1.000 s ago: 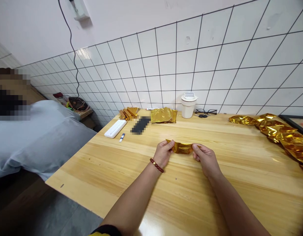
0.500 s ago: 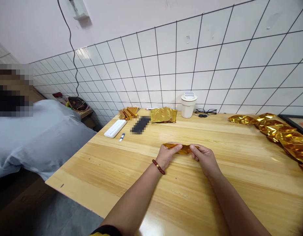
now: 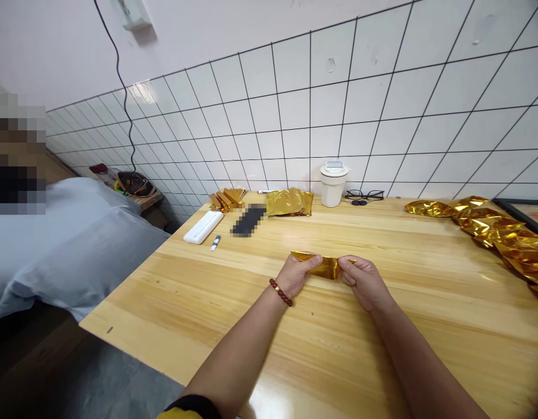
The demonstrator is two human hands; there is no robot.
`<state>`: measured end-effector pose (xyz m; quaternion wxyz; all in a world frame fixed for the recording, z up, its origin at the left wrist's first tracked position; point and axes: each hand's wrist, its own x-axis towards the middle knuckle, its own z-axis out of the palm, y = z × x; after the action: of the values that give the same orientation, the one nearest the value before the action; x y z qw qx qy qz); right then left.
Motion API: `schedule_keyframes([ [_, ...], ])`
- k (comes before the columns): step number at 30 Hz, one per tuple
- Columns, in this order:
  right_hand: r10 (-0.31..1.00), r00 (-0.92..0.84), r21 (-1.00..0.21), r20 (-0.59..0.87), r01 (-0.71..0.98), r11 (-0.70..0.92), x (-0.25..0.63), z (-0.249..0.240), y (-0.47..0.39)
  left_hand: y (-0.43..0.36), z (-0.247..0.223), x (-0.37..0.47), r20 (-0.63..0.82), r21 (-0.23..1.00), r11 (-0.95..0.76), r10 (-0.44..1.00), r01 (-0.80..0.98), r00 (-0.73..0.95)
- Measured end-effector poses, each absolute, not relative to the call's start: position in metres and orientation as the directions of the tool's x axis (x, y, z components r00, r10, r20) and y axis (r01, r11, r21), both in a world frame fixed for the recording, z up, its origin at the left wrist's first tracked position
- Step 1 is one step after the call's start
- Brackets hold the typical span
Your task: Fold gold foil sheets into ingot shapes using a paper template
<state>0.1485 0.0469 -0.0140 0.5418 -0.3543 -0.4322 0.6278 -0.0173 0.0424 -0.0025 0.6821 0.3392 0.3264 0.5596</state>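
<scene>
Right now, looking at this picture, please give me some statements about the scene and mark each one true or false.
1. The left hand and right hand both hold one gold foil piece. True.
2. The beaded bracelet is on the right wrist. False: the beaded bracelet is on the left wrist.
3. The white cup stands upright on the table. True.
4. The eyeglasses lie left of the white cup. False: the eyeglasses lie right of it.

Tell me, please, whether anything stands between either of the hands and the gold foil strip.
Nothing visible does: the left hand and the right hand both grip the gold foil strip directly. The stack of gold foil sheets lies farther back, near the tiled wall, out of the way.
</scene>
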Motion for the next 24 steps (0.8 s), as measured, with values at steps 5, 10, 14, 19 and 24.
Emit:
schedule_keyframes([
  [5,0.999,-0.039,-0.895,-0.011,-0.446,-0.027,0.147,-0.010,0.047,0.048,0.000,-0.021,-0.142,0.745,0.131,0.989,-0.654,0.037],
  [10,0.999,-0.051,-0.884,0.005,-0.466,-0.019,0.149,-0.008,0.046,0.047,-0.004,-0.024,-0.137,0.668,0.188,0.982,-0.720,0.130],
  [14,0.997,-0.075,-0.868,-0.014,-0.495,-0.050,0.151,-0.008,0.047,0.046,-0.004,-0.022,-0.135,0.654,0.212,0.977,-0.726,0.164],
  [19,0.999,-0.034,-0.895,-0.034,-0.444,-0.045,0.150,-0.015,0.050,0.051,-0.001,-0.022,-0.169,0.658,0.143,0.985,-0.739,0.041],
  [24,0.997,-0.068,-0.917,0.020,-0.398,-0.009,0.150,-0.019,0.050,0.054,-0.003,-0.024,-0.199,0.613,0.142,0.980,-0.777,0.022],
])
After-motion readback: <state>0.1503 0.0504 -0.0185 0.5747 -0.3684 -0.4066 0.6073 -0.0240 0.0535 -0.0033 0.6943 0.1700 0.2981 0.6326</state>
